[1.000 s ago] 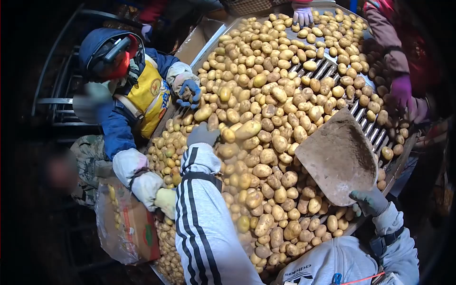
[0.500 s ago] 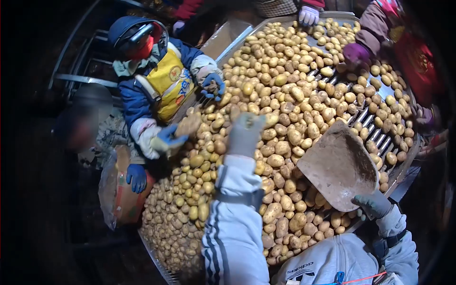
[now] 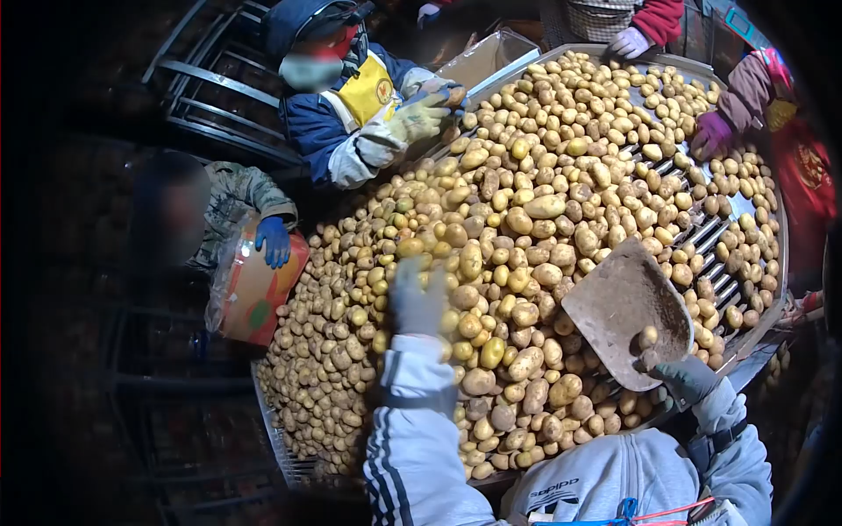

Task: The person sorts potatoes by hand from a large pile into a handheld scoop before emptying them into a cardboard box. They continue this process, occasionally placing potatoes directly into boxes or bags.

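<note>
A wide, dirt-stained scoop (image 3: 627, 307) is held at its near edge by my right hand (image 3: 688, 382), which is closed on it. Two potatoes (image 3: 647, 342) lie inside the scoop near that hand. My left hand (image 3: 417, 298), gloved in grey and blurred by motion, reaches over the heap of potatoes (image 3: 544, 254) with its fingers apart. Nothing shows in its grasp. Beneath its fingertips, potatoes are partly hidden.
Metal rollers (image 3: 715, 276) show between potatoes at the right. A co-worker in a yellow apron (image 3: 368, 92) handles something at the upper left. Another's blue glove (image 3: 273, 241) rests on a cardboard box (image 3: 259, 294). A purple glove (image 3: 712, 133) works at the upper right.
Two potatoes now lie in the scoop, which held none before. My left hand has drawn back and left, its fingers parting. The yellow-aproned co-worker's hands have come together. The view has shifted.
</note>
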{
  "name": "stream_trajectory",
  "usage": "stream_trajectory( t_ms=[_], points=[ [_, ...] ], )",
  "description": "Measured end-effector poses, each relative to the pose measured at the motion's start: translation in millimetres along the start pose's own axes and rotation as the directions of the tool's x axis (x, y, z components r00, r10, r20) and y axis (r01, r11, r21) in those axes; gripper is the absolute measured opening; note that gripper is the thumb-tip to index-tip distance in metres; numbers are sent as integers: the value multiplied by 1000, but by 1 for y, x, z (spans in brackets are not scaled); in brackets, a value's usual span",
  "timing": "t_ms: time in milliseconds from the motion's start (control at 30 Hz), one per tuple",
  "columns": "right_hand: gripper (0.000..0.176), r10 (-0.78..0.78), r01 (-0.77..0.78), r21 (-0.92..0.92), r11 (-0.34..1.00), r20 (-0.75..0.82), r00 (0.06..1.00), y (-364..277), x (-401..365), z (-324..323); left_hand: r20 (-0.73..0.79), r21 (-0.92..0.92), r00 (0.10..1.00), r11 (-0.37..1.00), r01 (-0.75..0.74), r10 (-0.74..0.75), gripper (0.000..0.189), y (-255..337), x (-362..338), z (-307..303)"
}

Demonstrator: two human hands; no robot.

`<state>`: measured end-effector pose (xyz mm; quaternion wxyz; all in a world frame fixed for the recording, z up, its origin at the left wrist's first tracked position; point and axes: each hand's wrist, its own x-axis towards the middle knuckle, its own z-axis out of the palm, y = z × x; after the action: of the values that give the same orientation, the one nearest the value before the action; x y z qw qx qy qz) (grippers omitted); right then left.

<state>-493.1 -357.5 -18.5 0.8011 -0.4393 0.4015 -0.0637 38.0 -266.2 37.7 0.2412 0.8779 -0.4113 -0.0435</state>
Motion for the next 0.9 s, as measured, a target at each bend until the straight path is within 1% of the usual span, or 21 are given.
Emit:
stream_trajectory(
  t_ms=[33,100,133,200,233,267,367,400,433,467,500,533,600,667,700,733,767,800,833,867,900],
  points=[
    [40,7,-6,-14,1000,13,1000,6,1,-3,-88,273,995,962,-18,44,61,-28,10,-10],
    [40,5,-1,-101,995,32,999,20,2,-13,-132,210,991,976,55,-27,64,-56,20,-20],
    [40,19,-19,-69,997,3,1000,19,2,-10,-92,281,995,957,68,-44,59,-60,22,-19],
    [41,51,-51,0,999,-63,997,7,-3,-3,49,107,991,986,-131,126,55,-44,14,-15],
    [42,47,-50,-35,998,-87,995,4,-4,-1,111,7,969,975,-221,219,53,-29,9,-15],
    [42,41,-49,-70,996,-113,993,2,-3,0,138,-8,968,978,-209,209,43,-20,12,-15],
    [44,28,-50,-155,987,-141,990,-4,-4,2,-62,12,998,1000,-13,14,41,-23,56,-34],
    [44,20,-47,-176,983,-152,988,-7,-4,3,-84,125,994,990,-60,71,42,-41,80,-33],
    [44,13,-33,-125,992,-153,988,-10,-4,6,-105,235,986,966,-103,131,42,-69,102,-25],
    [44,6,-17,-73,997,-156,988,-14,-5,11,-68,215,990,971,-103,120,41,-99,118,-11],
    [43,-2,-1,-20,1000,-157,988,-18,-4,14,-44,288,995,955,-69,85,40,-93,120,-6],
    [44,22,-35,-78,996,-158,987,-22,-5,14,-23,364,999,931,-36,48,40,-89,116,-4],
    [45,53,-60,-46,997,-138,989,-20,-1,14,-62,447,996,894,-36,71,37,-82,107,0],
    [45,117,-118,-7,993,-127,985,-27,-1,21,-44,382,989,917,-117,144,34,-79,100,-2],
    [45,68,-73,-42,996,-108,992,-32,1,27,-45,347,983,925,-154,181,33,-76,96,-5],
    [45,17,-24,-76,997,-90,996,-36,2,31,-65,339,986,933,-122,153,28,-63,88,-8],
    [44,-19,9,-186,982,-52,998,-33,2,27,-38,69,998,997,-39,42,29,-49,77,-8],
    [43,-54,48,-292,955,-15,998,-29,2,22,19,-202,998,978,59,-56,30,-35,63,-5],
    [42,-20,12,-228,974,-34,999,-30,3,26,102,-450,986,877,166,-135,31,-16,46,-3],
    [40,17,-25,-161,987,-53,998,-33,4,32,205,-542,976,822,174,-72,33,15,22,-2],
    [39,42,-51,-171,984,-52,998,-31,5,29,295,-627,955,754,193,1,35,47,-2,-2]
  ],
)
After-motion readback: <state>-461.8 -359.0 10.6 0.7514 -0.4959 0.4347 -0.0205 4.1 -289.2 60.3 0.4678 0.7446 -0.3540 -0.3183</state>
